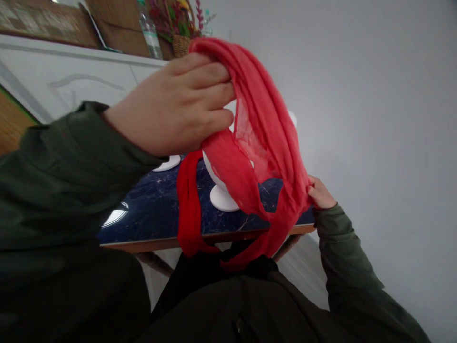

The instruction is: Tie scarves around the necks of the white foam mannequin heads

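Observation:
A coral-red scarf hangs in a loop in front of me, raised over the table. My left hand is closed on its upper left part, with the fingertips partly hidden behind the cloth. Lower down on the right, my right hand pinches the gathered side of the same scarf. A brighter red length of fabric hangs down over the table's front edge towards my lap. Behind the scarf stands a white form on a round base, which looks like a display head; most of it is covered by the cloth.
The dark blue marbled table has a wooden edge. Another white round base stands behind my left wrist. A white cabinet carries a plastic bottle, cardboard boxes and a flower basket. A plain wall rises on the right.

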A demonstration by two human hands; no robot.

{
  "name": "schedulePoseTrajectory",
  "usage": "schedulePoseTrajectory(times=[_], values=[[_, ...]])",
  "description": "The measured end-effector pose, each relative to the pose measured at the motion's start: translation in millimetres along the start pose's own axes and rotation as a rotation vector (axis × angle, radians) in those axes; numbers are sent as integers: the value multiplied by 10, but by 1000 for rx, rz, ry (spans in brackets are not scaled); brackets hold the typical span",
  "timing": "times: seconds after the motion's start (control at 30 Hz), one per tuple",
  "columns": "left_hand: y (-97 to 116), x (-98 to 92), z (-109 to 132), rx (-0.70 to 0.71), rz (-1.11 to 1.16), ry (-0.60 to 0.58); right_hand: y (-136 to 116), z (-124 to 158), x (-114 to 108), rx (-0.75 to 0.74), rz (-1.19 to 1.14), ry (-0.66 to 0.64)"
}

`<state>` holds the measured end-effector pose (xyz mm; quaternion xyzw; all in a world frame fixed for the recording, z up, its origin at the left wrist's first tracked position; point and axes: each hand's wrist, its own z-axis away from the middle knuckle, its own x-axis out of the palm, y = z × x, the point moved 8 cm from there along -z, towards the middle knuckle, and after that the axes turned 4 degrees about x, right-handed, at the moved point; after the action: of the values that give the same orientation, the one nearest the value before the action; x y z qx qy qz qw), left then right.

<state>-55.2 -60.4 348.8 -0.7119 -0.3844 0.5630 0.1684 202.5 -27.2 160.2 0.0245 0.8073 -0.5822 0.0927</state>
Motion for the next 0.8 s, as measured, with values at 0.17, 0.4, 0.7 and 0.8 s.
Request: schedulePoseTrajectory(times=[0.17, 0.4, 0.7, 0.8], values=[[-3, -129, -86, -9, -107, 15, -183, 88, -83, 51, 189, 8], [34, -98, -93, 58, -63, 63, 3, 138, -428, 41, -514, 442], [78, 101, -64, -9, 46, -31, 165, 87, 28, 208, -530, 73], [217, 32, -14, 4, 85, 36, 14, 149, 241, 154, -416, -177]])
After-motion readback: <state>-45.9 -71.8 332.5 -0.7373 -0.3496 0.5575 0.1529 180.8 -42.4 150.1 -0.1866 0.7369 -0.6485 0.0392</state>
